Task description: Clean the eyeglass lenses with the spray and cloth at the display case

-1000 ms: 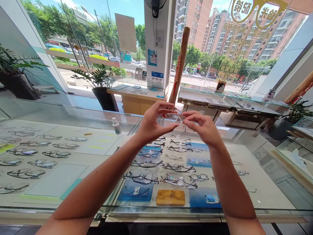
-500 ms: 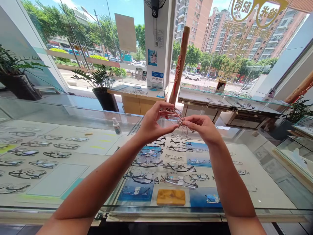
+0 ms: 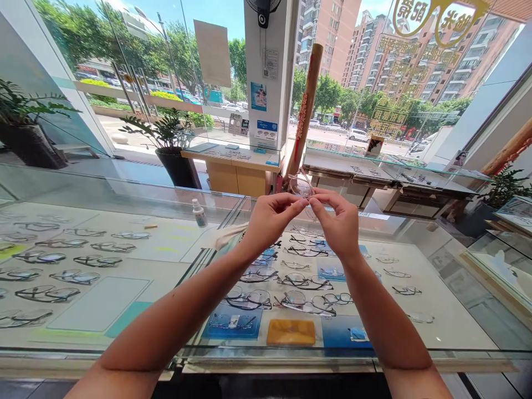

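Note:
A pair of thin-framed glasses (image 3: 301, 185) is held up between my two hands, over the far side of the glass display case. My left hand (image 3: 272, 219) pinches it from the left with thumb and forefinger. From the right, my right hand (image 3: 338, 221) grips it, its fingertips close to those of the left. One round lens stands above the fingertips. Where the fingers meet, the small parts of the frame are hidden. Below my hands, rows of glasses (image 3: 303, 282) lie inside the case.
A small white spray bottle (image 3: 199, 213) stands on the glass top at the left, with a pale cloth (image 3: 228, 235) near it. A yellow-brown case (image 3: 291, 332) lies near the front edge (image 3: 291, 353). A wooden pole (image 3: 306, 108) rises behind.
My hands have drawn closer together, and the left hand's fingers have closed from a wide spread into a pinch. The glasses have turned, with a lens now upward. The pale cloth has come into view.

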Demonstrator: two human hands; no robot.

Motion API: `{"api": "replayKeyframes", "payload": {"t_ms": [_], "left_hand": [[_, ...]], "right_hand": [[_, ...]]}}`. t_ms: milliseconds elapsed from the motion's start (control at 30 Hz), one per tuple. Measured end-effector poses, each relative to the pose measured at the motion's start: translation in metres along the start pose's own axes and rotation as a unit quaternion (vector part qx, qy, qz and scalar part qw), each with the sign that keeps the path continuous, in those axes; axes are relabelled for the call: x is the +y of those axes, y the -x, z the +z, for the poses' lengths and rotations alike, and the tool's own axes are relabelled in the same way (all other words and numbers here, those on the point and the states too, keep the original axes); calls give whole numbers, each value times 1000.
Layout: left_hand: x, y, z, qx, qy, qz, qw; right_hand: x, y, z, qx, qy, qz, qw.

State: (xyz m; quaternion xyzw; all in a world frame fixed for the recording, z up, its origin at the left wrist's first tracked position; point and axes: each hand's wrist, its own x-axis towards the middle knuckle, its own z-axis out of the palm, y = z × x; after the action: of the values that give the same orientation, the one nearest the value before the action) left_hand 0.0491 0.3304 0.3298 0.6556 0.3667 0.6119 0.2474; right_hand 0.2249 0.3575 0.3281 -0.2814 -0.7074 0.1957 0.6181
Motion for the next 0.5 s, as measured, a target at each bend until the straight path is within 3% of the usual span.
{"api": "replayKeyframes", "payload": {"t_ms": [167,333,500], "left_hand": [[-8,-6,-2,8,57,-61,996],[-15,-10,0,-28,106,-118,987],[-27,-8,6,-38,51,-109,992]], "right_hand": [[-7,10,13,25,56,-63,996],[-4,16,13,30,102,-58,993],[-1,32,3,10,104,-48,993]]}}
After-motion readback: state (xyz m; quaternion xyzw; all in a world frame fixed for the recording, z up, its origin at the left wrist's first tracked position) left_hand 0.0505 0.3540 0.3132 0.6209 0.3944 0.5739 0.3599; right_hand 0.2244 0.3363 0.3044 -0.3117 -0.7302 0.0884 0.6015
